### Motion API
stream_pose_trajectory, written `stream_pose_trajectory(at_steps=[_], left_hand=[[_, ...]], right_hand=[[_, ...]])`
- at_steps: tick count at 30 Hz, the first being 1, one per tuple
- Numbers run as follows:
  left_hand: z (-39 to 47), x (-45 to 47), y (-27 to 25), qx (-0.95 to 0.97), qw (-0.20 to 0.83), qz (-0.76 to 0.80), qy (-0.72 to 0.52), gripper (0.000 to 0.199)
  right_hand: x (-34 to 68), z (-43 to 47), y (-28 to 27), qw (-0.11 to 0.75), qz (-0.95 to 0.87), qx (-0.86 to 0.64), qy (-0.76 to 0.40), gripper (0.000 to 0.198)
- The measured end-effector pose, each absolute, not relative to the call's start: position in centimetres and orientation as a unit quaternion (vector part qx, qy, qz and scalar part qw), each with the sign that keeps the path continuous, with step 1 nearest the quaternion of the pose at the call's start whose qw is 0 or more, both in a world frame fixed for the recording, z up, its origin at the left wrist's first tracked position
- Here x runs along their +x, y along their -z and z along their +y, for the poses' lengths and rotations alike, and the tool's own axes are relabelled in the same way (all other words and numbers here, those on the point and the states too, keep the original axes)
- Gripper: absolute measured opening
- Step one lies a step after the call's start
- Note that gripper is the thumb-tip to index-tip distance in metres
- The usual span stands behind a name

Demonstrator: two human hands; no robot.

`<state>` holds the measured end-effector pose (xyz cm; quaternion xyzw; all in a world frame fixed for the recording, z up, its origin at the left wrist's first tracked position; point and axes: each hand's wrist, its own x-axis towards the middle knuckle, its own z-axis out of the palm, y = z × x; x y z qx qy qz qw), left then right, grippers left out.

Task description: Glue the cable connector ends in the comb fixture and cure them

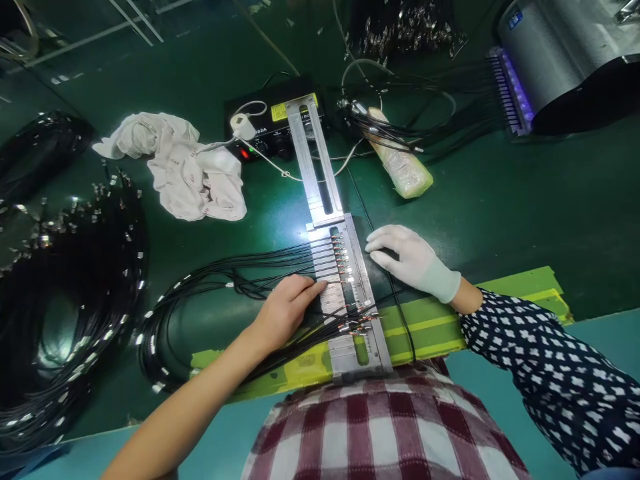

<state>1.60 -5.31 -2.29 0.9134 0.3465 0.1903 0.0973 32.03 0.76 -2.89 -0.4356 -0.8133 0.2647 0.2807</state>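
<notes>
The jig point(344, 353) lies on the desk point(480, 213), running inward from the middle of the near edge. Cables point(270, 257) cross it in a row from the left; their connectors point(341, 250) sit along its slot. A cable bundle point(300, 345) lies over the jig close to the near edge, apart from the row.

Left hand point(283, 310): bare, palm down. Thumb and forefinger meet at a cable on the jig, below the seated row. It cannot be told whether they pinch the cable or only press it.

Right hand point(407, 260): gloved in white, just right of the jig. The fingers are bent with a gap before the thumb, holding nothing. A black lead point(400, 310) passes under them toward the near edge.

Tape point(440, 327) lines the near edge. At the jig's inner end stands a black box point(273, 127); a white cloth point(173, 160) lies left of it, a wrapped block point(405, 177) right. A grey machine point(560, 60) occupies the far right corner area. Coiled cables point(35, 293) fill the desk's left side.
</notes>
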Motion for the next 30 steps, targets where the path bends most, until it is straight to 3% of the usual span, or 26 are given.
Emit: stream_pose_trajectory(at_steps=[8,17,19,24,30], left_hand=[[-5.1,2.1,1.5,0.914,0.082,0.353,-0.179,0.037],[-5.0,2.1,2.1,0.883,0.201,0.373,-0.204,0.042],[-5.5,2.2,2.3,0.883,0.172,0.386,-0.206,0.042],[-7.1,2.0,2.5,0.890,-0.022,0.433,-0.139,0.043],[-6.4,2.8,2.0,0.917,-0.003,0.379,-0.124,0.042]], right_hand=[[32.0,0.9,2.9,0.277,-0.816,-0.431,-0.266,0.013],[32.0,1.0,2.7,0.268,-0.812,-0.431,-0.288,0.012],[32.0,1.0,2.7,0.266,-0.812,-0.431,-0.289,0.012],[32.0,1.1,2.8,0.263,-0.817,-0.427,-0.285,0.012],[32.1,1.2,3.0,0.275,-0.817,-0.420,-0.283,0.013]])
